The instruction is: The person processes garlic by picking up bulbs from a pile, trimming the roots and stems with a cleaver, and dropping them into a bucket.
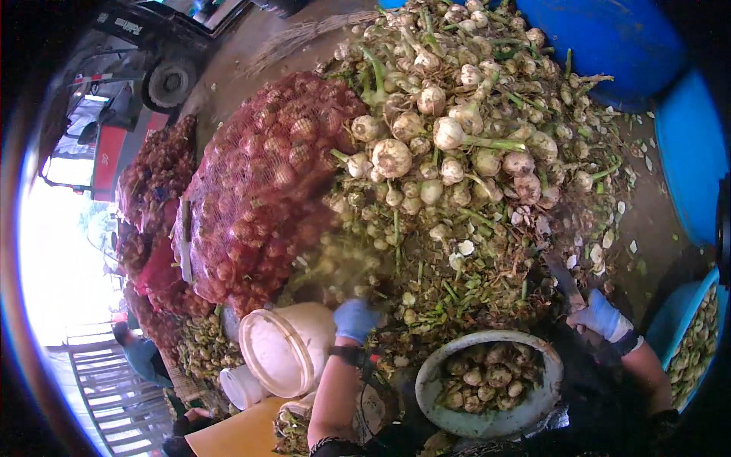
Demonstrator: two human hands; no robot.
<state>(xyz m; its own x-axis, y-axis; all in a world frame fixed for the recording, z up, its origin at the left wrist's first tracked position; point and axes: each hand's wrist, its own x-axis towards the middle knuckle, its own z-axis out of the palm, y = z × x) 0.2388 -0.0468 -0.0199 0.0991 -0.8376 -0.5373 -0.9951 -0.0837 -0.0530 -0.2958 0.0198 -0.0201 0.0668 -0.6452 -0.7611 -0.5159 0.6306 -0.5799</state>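
Observation:
My left hand (355,320), in a blue glove, reaches to the near edge of a big pile of garlic bulbs (449,133). Its fingers are blurred, and whether they hold anything is unclear. In my blue-gloved right hand (600,316) is a knife (562,280), its long dull blade pointing away toward the pile. Between my arms stands a pale round tub (424,385) with trimmed garlic bulbs (487,377) inside. Cut green stalks and peeled skins (464,286) cover the ground just beyond the tub.
Left of the pile leans a full red mesh sack of garlic (263,183), with more sacks (156,183) behind. A white bucket (278,350) lies tilted beside my left arm. Blue barrels (609,42) and a blue tub (685,350) line the right. Another person (141,354) is far left, near a vehicle (164,80).

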